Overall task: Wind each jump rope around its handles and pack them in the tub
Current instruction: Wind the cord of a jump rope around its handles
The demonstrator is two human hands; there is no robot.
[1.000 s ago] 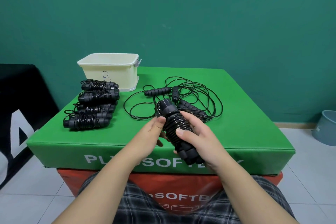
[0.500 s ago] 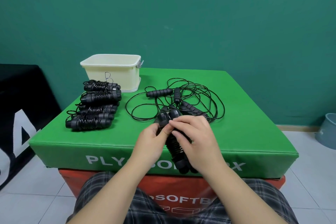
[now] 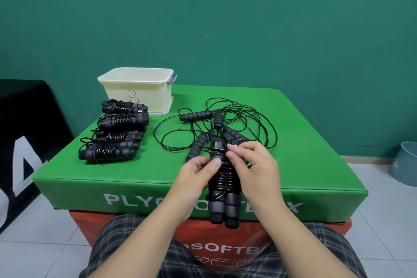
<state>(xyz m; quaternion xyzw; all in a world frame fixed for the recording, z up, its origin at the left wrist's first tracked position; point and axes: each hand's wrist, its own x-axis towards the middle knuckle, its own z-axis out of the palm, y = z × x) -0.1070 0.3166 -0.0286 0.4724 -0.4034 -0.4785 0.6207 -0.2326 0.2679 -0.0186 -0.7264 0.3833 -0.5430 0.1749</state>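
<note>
A black wound jump rope [image 3: 223, 196] stands nearly upright over the front edge of the green box, its two handles side by side with cord coiled round them. My left hand [image 3: 191, 178] grips its left side with the thumb across the coils. My right hand [image 3: 252, 165] pinches the cord near the top of the handles. Behind them lies a tangle of loose black ropes [image 3: 225, 124] with several handles. Several wound ropes [image 3: 117, 133] lie in a row at the left. The cream tub [image 3: 137, 92], marked with a letter, stands at the back left.
Everything rests on a green padded box [image 3: 304, 165] stacked on an orange one [image 3: 259, 239]. A grey-blue bucket [image 3: 406, 162] stands on the tiled floor at the right. A black mat [image 3: 24, 133] leans at the left. My plaid-clad legs fill the bottom.
The wound rope has swung from tilted to nearly upright. My right hand has moved from cradling its lower side up to the top, where it now pinches the cord.
</note>
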